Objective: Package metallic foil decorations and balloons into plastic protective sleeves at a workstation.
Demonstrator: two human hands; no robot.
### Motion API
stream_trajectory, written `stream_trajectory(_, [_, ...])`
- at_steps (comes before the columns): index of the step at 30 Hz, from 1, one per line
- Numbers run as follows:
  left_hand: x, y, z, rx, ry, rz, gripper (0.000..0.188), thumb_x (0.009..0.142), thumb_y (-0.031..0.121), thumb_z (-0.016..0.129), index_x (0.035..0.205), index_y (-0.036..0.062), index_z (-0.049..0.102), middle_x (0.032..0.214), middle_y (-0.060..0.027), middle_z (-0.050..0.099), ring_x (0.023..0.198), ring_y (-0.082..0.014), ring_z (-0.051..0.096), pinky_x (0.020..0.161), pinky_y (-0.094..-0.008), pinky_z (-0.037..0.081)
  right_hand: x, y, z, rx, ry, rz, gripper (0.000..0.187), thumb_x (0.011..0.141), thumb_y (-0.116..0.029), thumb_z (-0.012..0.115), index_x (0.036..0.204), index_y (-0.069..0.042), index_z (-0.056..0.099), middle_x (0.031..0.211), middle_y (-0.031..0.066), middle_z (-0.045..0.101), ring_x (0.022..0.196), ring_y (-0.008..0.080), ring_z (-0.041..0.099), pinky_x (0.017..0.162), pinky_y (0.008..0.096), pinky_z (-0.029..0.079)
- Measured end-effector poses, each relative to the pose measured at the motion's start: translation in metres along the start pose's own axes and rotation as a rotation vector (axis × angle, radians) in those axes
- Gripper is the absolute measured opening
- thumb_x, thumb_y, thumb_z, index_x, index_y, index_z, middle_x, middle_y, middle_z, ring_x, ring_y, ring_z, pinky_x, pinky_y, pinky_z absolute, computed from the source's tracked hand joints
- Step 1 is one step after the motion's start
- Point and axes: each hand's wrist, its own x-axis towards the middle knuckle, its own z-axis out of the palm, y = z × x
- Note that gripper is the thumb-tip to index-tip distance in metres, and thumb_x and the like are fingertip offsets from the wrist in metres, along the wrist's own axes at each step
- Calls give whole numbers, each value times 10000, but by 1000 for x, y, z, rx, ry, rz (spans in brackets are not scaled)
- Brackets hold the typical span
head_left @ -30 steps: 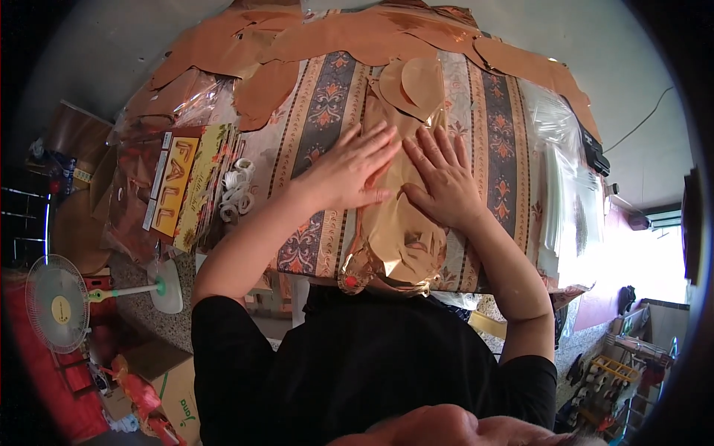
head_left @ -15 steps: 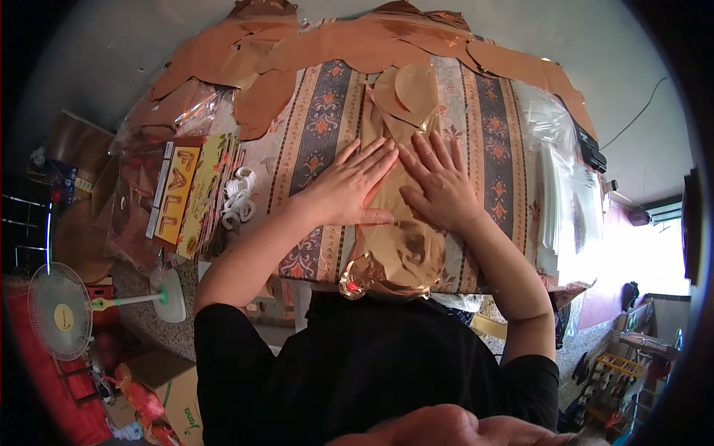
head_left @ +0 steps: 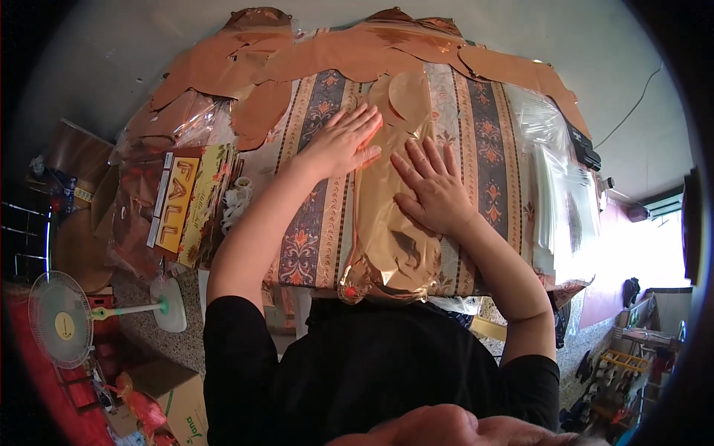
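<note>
A shiny gold foil balloon [head_left: 383, 215], deflated and flat, lies lengthwise on the patterned tablecloth [head_left: 305, 245] in front of me. Its near end hangs at the table's edge, and its far end shows a rounded, overlapping fold. My left hand [head_left: 343, 141] rests on the foil's left edge near the far end, fingers extended. On the right side of the foil, my right hand [head_left: 435, 186] lies flat with its fingers spread. Neither hand grips anything.
Copper-coloured flat foil pieces [head_left: 327, 59] line the far edge. To the left are printed packets [head_left: 197, 201] and a coil of white cord [head_left: 238, 199]. Clear plastic sleeves [head_left: 554, 201] lie at right, near a black object [head_left: 585, 152]. A fan [head_left: 63, 320] stands at lower left.
My left hand has slid away from me and slightly left along the foil, uncovering its middle. The right hand has shifted only slightly, toward me.
</note>
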Motion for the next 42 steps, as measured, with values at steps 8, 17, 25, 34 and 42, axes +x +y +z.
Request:
stream_trajectory(8, [16, -2, -6, 275, 30, -215, 737, 987, 518, 379, 1518, 34, 217, 1593, -111, 217, 1488, -238, 142, 1195, -487, 96, 2, -1, 2, 0, 11, -9, 685, 895, -468, 492, 1496, -175, 343, 1552, 159, 291, 1438, 392, 228, 1160, 574, 91])
stream_trajectory(17, [-89, 78, -23, -149, 22, 126, 468, 989, 210, 466, 1391, -28, 443, 1491, -152, 404, 1432, -281, 304, 1182, -462, 205, 2, 0, 4, 3, -9, -8, 688, 899, -459, 484, 1505, -175, 324, 1557, 163, 276, 1442, 398, 217, 1156, 583, 102])
stream_trajectory(25, [-157, 119, -41, -209, -113, 133, 671, 821, 274, 621, 1421, 34, 438, 1501, -147, 391, 1439, -309, 285, 1179, -499, 203, -21, -7, -4, 32, -46, -91, 702, 899, -477, 496, 1515, -199, 305, 1566, 153, 264, 1453, 394, 194, 1155, 596, 81])
stream_trajectory(34, [-150, 124, -29, -181, 301, 227, 397, 724, 104, 751, 1106, 55, 655, 1135, -73, 627, 1100, -247, 594, 993, -428, 460, -43, -26, -9, 28, -38, -83, 707, 886, -493, 508, 1509, -218, 317, 1565, 143, 271, 1450, 387, 207, 1154, 596, 89])
stream_trajectory(42, [-110, 109, -32, -79, 308, 456, 240, 800, 101, 650, 1037, 63, 669, 1130, -69, 634, 1084, -258, 602, 949, -392, 490, -44, -26, -9, 18, -49, -72, 697, 893, -487, 501, 1509, -218, 319, 1569, 145, 263, 1454, 381, 204, 1155, 591, 90])
